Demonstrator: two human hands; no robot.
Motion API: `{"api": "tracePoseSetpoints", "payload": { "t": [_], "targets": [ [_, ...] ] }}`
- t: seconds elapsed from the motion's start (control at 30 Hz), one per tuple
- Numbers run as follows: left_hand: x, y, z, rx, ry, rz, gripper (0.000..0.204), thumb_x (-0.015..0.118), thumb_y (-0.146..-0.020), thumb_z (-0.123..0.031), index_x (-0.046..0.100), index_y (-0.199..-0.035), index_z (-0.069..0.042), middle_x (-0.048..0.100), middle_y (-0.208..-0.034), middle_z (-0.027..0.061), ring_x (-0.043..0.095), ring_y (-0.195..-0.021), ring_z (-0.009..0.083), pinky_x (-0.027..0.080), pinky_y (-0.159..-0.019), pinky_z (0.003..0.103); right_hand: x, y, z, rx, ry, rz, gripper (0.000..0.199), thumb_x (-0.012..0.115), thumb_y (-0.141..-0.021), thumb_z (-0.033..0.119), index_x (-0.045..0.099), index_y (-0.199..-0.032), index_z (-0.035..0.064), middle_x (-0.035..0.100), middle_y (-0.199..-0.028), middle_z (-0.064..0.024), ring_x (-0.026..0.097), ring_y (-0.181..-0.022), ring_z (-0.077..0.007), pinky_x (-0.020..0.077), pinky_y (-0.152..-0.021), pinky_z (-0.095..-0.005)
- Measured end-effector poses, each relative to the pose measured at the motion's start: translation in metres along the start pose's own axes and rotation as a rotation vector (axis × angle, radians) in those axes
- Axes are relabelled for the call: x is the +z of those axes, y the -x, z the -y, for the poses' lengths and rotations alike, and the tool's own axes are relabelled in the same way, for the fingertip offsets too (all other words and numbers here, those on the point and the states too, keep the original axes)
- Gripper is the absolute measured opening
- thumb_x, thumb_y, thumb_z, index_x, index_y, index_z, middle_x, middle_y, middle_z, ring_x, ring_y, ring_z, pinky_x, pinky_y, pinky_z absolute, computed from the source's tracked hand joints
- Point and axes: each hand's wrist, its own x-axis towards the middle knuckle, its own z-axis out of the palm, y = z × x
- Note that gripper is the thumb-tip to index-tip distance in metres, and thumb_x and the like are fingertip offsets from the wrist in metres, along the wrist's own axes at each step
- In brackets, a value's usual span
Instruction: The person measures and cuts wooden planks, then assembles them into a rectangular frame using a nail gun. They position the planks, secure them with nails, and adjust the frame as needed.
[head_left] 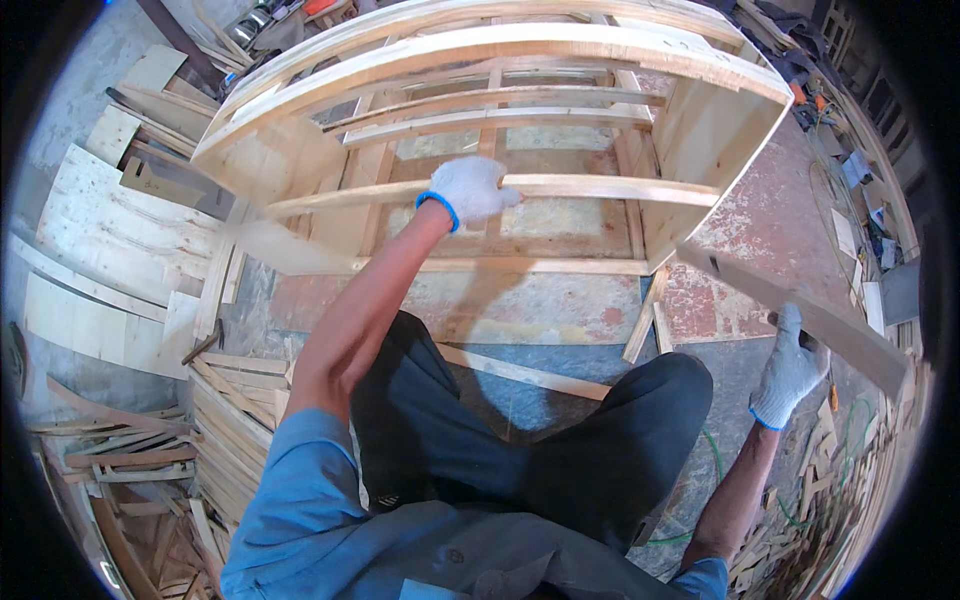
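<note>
In front of me stands a large wooden frame (490, 50) with plywood side panels and several crosswise rails. My left hand (468, 192), in a white glove with a blue cuff, is closed round a thin wooden rail (610, 187) that runs across the frame's near side. The rail's left end is slightly blurred. Off to the right, my right hand (792, 372), gloved the same way, grips a flat wooden board (825, 322) that slants down from near the frame's lower right corner. Something small and dark shows by its fingers, too unclear to name.
Loose wooden strips (235, 410) and scraps are piled at the left, below pale plywood sheets (120, 240). A wooden strip (530, 372) lies on the floor between my legs. More offcuts (800, 530) and a green cord (715, 455) lie at the right.
</note>
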Motion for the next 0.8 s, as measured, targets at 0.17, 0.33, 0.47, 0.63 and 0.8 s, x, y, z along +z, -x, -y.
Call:
{"api": "tracePoseSetpoints", "payload": {
  "t": [0.17,0.33,0.47,0.63,0.8],
  "targets": [
    [0.012,0.056,-0.038,-0.029,0.129,0.120,0.058,0.059,-0.092,-0.061,0.071,-0.102,-0.005,0.073,-0.100,0.0221,0.071,-0.095,0.0395,0.053,-0.082,0.052,0.016,0.047,0.074,-0.259,-0.240,-0.099,0.043,0.075,-0.090,0.006,0.064,-0.128,-0.0100,0.069,-0.126,-0.0200,0.068,-0.109,-0.0270,0.0507,-0.103,-0.0432],
    [0.040,0.097,-0.050,0.016,0.213,0.013,0.053,0.057,-0.096,-0.055,0.069,-0.107,-0.005,0.073,-0.101,0.0223,0.070,-0.095,0.0403,0.053,-0.084,0.052,0.023,0.070,0.098,-0.232,-0.276,-0.124,0.045,0.072,-0.085,0.017,0.069,-0.121,-0.0107,0.071,-0.120,-0.0204,0.067,-0.110,-0.0261,0.0520,-0.099,-0.0420],
    [0.033,0.100,-0.049,0.035,0.237,0.044,0.051,0.056,-0.098,-0.052,0.067,-0.116,-0.005,0.073,-0.105,0.0222,0.070,-0.100,0.0401,0.053,-0.088,0.050,0.035,0.073,0.116,-0.221,-0.315,-0.281,0.042,0.070,-0.086,0.017,0.071,-0.120,-0.0081,0.072,-0.117,-0.0194,0.069,-0.105,-0.0267,0.0573,-0.092,-0.0420],
    [0.022,0.106,-0.049,0.073,0.291,-0.044,0.052,0.058,-0.098,-0.048,0.063,-0.130,-0.007,0.069,-0.122,0.0222,0.069,-0.107,0.0396,0.053,-0.093,0.049,0.030,0.057,0.134,-0.277,-0.008,-0.435,0.034,0.070,-0.091,0.011,0.071,-0.120,-0.0072,0.073,-0.113,-0.0177,0.072,-0.097,-0.0259,0.0632,-0.079,-0.0372],
    [0.019,0.108,-0.065,0.196,0.391,-0.356,0.061,0.063,-0.096,-0.042,0.054,-0.145,-0.008,0.061,-0.136,0.0237,0.068,-0.111,0.0393,0.054,-0.096,0.048,0.107,0.071,0.131,0.000,-0.271,-0.051,0.027,0.076,-0.089,-0.001,0.073,-0.116,-0.0050,0.074,-0.110,-0.0126,0.069,-0.098,-0.0188,0.0585,-0.087,-0.0337]
  ]
}}
